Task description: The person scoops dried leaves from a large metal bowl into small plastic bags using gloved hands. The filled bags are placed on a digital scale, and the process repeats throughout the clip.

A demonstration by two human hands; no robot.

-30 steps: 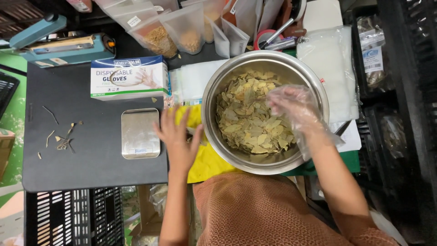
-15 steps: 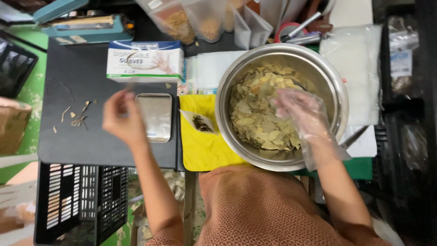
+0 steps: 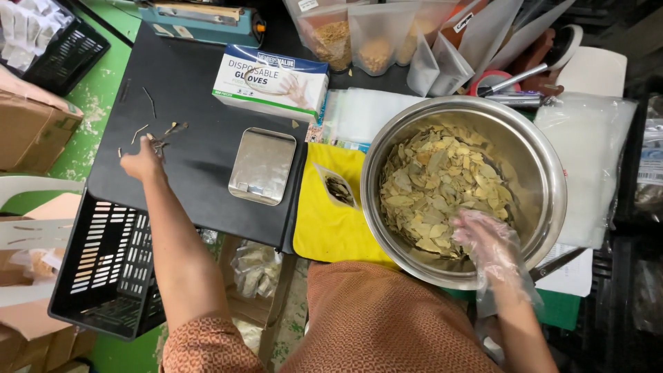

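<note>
Right hand (image 3: 487,238), in a clear glove, rests fingers spread on the dried leaves (image 3: 442,183) filling one steel bowl (image 3: 552,179). Left hand (image 3: 141,162), bare and loosely open, touches loose stems (image 3: 162,135) on the black mat (image 3: 193,90). One small pouch (image 3: 337,186) holds leaves. One scale (image 3: 262,166). One glove box (image 3: 271,81).

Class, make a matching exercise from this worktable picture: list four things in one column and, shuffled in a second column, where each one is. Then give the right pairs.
Things
1. right hand
2. left hand
3. small pouch
4. glove box

Places
A. on the yellow mat
B. at the back of the black board, behind the small scale
C. in the steel bowl, on the dried leaves
D. by the stem scraps at the board's left edge

Pairs: 1-C, 2-D, 3-A, 4-B
</note>
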